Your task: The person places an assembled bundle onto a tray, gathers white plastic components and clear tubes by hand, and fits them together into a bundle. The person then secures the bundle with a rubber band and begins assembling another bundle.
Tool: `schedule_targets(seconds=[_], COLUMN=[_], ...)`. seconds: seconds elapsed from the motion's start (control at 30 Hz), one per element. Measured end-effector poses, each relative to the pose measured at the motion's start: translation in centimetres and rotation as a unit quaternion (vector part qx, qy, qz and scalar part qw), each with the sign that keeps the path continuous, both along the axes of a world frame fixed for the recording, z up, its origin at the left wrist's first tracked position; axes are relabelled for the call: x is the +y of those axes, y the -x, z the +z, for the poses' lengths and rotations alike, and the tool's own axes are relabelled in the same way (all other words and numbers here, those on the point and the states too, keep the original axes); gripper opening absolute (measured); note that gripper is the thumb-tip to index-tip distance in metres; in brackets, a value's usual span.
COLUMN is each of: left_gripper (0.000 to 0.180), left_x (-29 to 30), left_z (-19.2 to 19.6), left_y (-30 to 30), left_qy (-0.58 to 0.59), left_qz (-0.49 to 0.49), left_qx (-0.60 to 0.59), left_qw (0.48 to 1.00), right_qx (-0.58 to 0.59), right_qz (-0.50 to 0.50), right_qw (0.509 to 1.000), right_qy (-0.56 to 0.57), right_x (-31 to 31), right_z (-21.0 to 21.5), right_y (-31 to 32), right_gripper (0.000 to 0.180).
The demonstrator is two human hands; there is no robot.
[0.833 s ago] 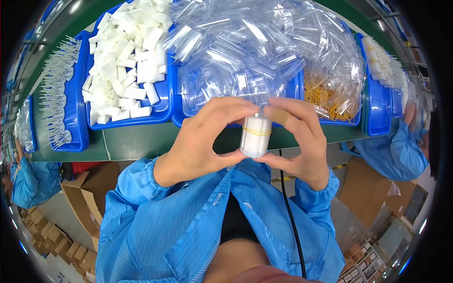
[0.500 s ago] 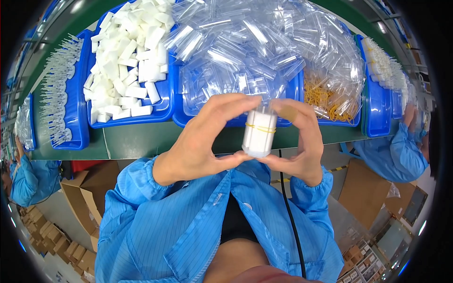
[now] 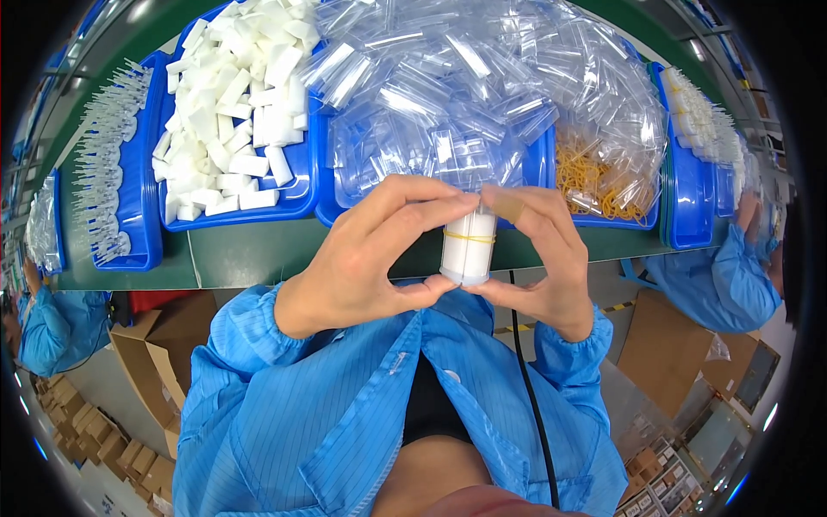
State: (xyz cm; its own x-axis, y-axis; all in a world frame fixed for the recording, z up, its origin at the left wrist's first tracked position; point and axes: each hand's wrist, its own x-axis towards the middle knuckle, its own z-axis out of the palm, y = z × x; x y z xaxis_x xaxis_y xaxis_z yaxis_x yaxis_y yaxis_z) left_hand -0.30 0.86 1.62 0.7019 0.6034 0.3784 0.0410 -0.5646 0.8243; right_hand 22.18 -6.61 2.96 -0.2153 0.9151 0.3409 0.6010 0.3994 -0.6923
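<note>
Both hands grip the small white bundle [image 3: 468, 248] upright, left hand [image 3: 366, 258] at 9 o'clock, right hand [image 3: 538, 258] at 3. A yellow rubber band [image 3: 469, 234] is already round it, so banding looks done. Bench bins at 12: white blocks [image 3: 233, 129], clear sleeves [image 3: 465, 95].

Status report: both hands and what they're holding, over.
Left hand and right hand pinch small white banded bundle upright, above bench edge. Yellow rubber band around it. Nothing blocking.
</note>
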Motion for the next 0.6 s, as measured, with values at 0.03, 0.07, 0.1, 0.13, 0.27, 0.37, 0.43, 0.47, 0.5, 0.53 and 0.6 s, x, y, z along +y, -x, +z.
schedule_targets(seconds=[0.03, 0.07, 0.1, 0.13, 0.27, 0.37, 0.43, 0.47, 0.5, 0.53, 0.6], left_gripper=[0.073, 0.073, 0.074, 0.074, 0.076, 0.078, 0.081, 0.081, 0.082, 0.082, 0.082], left_x=[0.0, 0.0, -0.1, -0.2, 0.3, 0.4, 0.3, 0.3, 0.3, 0.3, 0.1], left_z=[0.0, 0.2, 0.6, 0.8, -0.3, -0.6, -0.7, -0.7, -0.7, -0.7, 0.3], left_y=[0.0, -0.1, -0.4, -0.6, -0.2, 0.1, 0.2, 0.2, 0.1, 0.0, -0.4], left_qy=[0.006, 0.006, 0.015, 0.024, 0.054, 0.013, -0.018, -0.018, -0.021, -0.024, -0.011], left_qz=[0.001, 0.002, 0.024, 0.044, -0.005, -0.013, -0.028, -0.028, -0.025, -0.023, -0.002], left_qx=[0.006, 0.006, -0.006, -0.019, -0.031, -0.015, 0.002, 0.003, 0.001, -0.002, -0.011], left_qw=[1.0, 1.0, 1.0, 0.999, 0.998, 1.0, 0.999, 0.999, 0.999, 0.999, 1.0], right_qx=[0.015, 0.016, 0.036, 0.056, 0.095, 0.09, 0.071, 0.071, 0.086, 0.101, 0.109], right_qz=[0.0, 0.001, -0.008, -0.018, -0.001, -0.01, 0.012, 0.012, 0.008, 0.003, -0.006], right_qw=[1.0, 1.0, 0.999, 0.998, 0.995, 0.995, 0.997, 0.997, 0.995, 0.994, 0.993], right_qy=[0.005, 0.004, 0.009, 0.013, 0.021, 0.04, 0.034, 0.034, 0.043, 0.05, 0.041], right_x=[0.1, 0.1, 0.0, 0.0, -0.2, -0.3, -0.3, -0.3, -0.3, -0.3, -0.4], right_z=[-0.2, -0.2, -0.1, -0.1, -0.6, -0.6, -0.5, -0.5, -0.6, -0.7, -0.9], right_y=[0.0, 0.2, 0.3, 0.4, 0.3, 0.3, 0.2, 0.2, 0.2, 0.2, 0.2], right_gripper=[0.073, 0.073, 0.075, 0.076, 0.079, 0.077, 0.076, 0.076, 0.076, 0.076, 0.076])
